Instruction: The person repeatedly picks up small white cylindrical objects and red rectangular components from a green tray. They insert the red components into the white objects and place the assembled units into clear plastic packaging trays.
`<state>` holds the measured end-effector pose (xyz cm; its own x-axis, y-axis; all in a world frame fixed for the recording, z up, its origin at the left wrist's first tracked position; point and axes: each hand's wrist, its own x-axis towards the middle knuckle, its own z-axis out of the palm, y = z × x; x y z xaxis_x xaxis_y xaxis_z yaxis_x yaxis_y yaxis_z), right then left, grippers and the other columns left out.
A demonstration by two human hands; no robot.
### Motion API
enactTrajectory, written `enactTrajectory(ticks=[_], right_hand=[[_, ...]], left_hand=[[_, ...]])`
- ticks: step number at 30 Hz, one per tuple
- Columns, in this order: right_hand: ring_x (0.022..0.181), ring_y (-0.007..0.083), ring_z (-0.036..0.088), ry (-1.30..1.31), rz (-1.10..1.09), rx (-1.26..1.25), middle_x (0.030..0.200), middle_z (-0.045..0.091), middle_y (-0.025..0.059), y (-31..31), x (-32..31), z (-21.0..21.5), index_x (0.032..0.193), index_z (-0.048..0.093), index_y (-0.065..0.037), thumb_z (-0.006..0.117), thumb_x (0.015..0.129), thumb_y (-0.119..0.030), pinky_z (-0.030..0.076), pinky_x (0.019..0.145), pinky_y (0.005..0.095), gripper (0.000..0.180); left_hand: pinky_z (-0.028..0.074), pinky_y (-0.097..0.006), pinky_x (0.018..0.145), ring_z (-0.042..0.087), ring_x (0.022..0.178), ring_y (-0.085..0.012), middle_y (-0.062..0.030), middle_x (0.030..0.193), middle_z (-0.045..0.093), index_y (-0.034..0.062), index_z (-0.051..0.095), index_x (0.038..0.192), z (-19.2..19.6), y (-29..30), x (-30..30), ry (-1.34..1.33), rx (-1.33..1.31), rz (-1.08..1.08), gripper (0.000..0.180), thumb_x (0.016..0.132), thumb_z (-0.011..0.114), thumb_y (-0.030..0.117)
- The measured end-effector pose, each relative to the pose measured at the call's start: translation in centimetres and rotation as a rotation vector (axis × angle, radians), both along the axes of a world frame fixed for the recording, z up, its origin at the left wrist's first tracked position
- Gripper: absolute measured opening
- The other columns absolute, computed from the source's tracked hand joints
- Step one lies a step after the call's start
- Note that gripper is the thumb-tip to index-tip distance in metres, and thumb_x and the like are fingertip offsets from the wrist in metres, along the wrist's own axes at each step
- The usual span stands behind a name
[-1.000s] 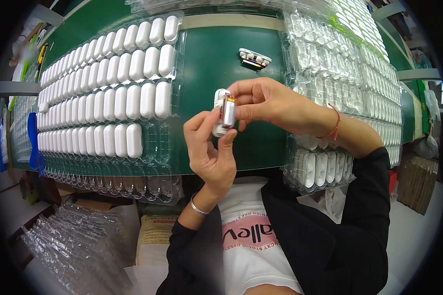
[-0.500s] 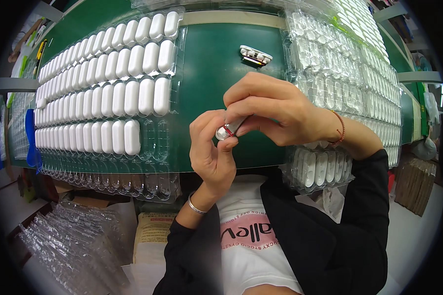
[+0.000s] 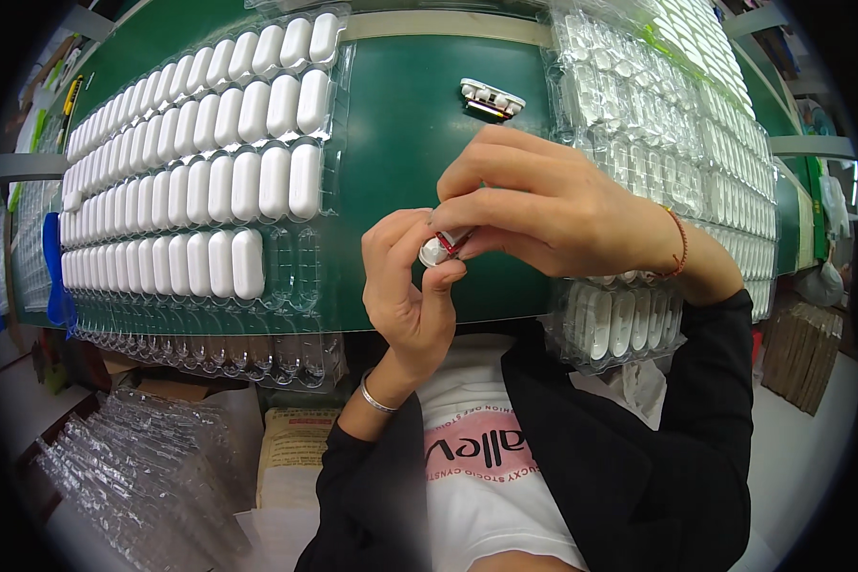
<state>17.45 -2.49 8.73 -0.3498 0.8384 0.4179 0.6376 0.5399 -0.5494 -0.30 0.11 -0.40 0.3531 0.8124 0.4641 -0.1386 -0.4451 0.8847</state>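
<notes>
Pinching white casing (image 3: 433,254) in left hand (image 3: 405,284) | gripping red-edged part (image 3: 449,244) with right hand (image 3: 555,208) | above worktop (image 3: 400,124), toward near edge | could drop either through loose pinch

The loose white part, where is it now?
In the head view, the loose white part lies on the green table, right of centre, beyond the right hand, left of the clear trays.

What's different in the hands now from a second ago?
The right hand has curled up and over the white casing, hiding most of the silver battery-like piece that showed before. Nothing was visibly let go. The left hand still pinches the casing; the white-and-black part stays on the green table.
</notes>
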Motion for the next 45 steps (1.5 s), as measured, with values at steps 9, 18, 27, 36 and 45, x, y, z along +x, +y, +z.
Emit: enactTrajectory(ticks=[9, 18, 27, 36, 45], right_hand=[[0.089, 0.0245, 0.056, -0.013, -0.058, 0.016, 0.099, 0.057, 0.0048, 0.0, 0.4, 0.6, 0.102, 0.061, -0.006, 0.076, 0.066, -0.006, 0.049, 0.072, 0.0342, 0.039], [0.084, 0.0236, 0.058, -0.028, 0.042, 0.167, 0.095, 0.059, 0.0051, 0.4, 1.1, -0.1, 0.089, 0.06, -0.006, 0.076, 0.067, -0.01, 0.048, 0.068, 0.034, 0.027], [0.078, 0.0195, 0.056, -0.192, 0.052, 0.329, 0.087, 0.056, 0.004, 0.2, 0.5, -0.3, 0.093, 0.061, -0.005, 0.065, 0.072, -0.012, 0.046, 0.064, 0.0306, 0.022], [0.075, 0.0223, 0.055, -0.2, -0.137, 0.282, 0.083, 0.055, 0.0044, 2.2, 3.1, 0.5, 0.098, 0.064, -0.009, 0.064, 0.074, -0.006, 0.047, 0.06, 0.0318, 0.024], [0.092, 0.0319, 0.062, -0.401, -0.699, 0.212, 0.101, 0.064, 0.0129, 11.0, 18.6, 2.2, 0.107, 0.068, -0.006, 0.063, 0.087, -0.013, 0.048, 0.082, 0.0401, 0.022]], left_hand=[[0.049, -0.04, 0.085, 0.061, 0.098, -0.0322, -0.0186, 0.105, 0.064, -0.0033, 0.062, 0.111, 0.3, 0.3, 0.1, -0.098, 0.099, -0.022, 0.032, 0.085, 0.07, 0.015], [0.05, -0.039, 0.084, 0.061, 0.097, -0.0313, -0.018, 0.104, 0.065, -0.0026, 0.062, 0.111, 0.2, 0.3, -0.1, -0.089, 0.107, -0.031, 0.032, 0.083, 0.071, 0.01], [0.048, -0.037, 0.084, 0.06, 0.094, -0.03, -0.0164, 0.101, 0.065, -0.0059, 0.06, 0.107, 0.6, -0.2, -0.1, -0.032, 0.0, -0.016, 0.023, 0.088, 0.064, 0.005], [0.048, -0.032, 0.086, 0.058, 0.101, -0.0212, -0.0149, 0.115, 0.059, -0.0064, 0.055, 0.121, 1.3, 0.1, 0.7, -0.094, -0.192, -0.097, 0.032, 0.099, 0.053, 0.016], [0.049, -0.03, 0.084, 0.058, 0.105, -0.0191, -0.0134, 0.118, 0.057, -0.0038, 0.055, 0.121, 1.0, 0.3, 0.3, -0.032, -0.202, -0.163, 0.027, 0.101, 0.045, 0.01]])
